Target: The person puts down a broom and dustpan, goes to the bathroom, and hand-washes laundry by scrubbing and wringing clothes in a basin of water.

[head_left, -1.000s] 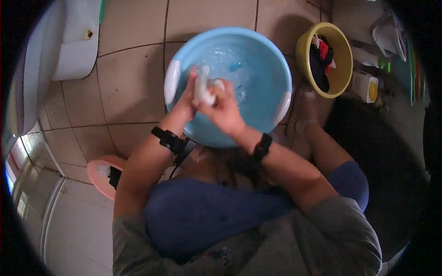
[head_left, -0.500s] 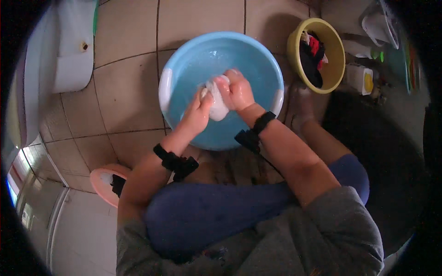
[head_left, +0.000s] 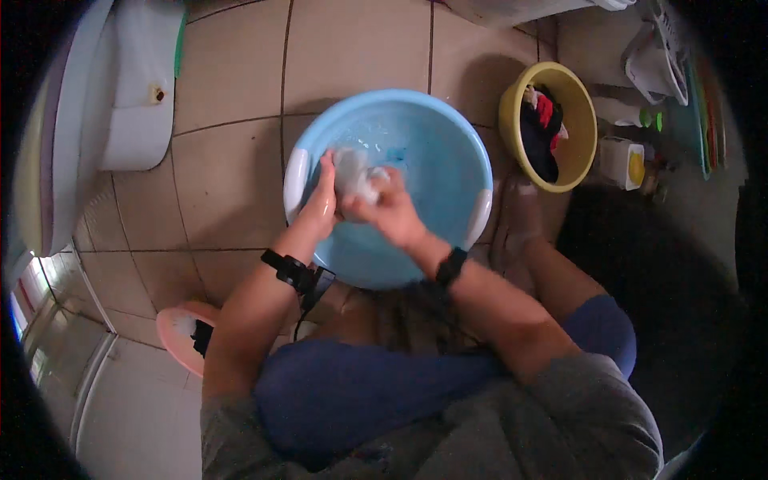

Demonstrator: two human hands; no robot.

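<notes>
A wet white cloth (head_left: 352,170), bunched up and blurred by motion, is between my hands over the left part of a light-blue basin (head_left: 474,144). My left hand (head_left: 322,202) supports it from the left side, with most of the fingers hidden behind the cloth. From the right, my right hand (head_left: 392,210) grips the cloth's lower right part, fingers curled into it. Clear water (head_left: 432,192) lies in the basin below. Each wrist wears a black band.
A yellow basin (head_left: 590,120) with black, red and white clothes stands at the upper right. Beside it are a white container (head_left: 620,162) and other bottles. A pink basin (head_left: 170,336) holding dark and white items sits at the lower left. Beige tiles (head_left: 224,176) cover the floor.
Both hands and the white cloth have shifted left within the basin. My right hand has turned and the cloth's shape has changed. The whole view has tilted so surroundings sit lower.
</notes>
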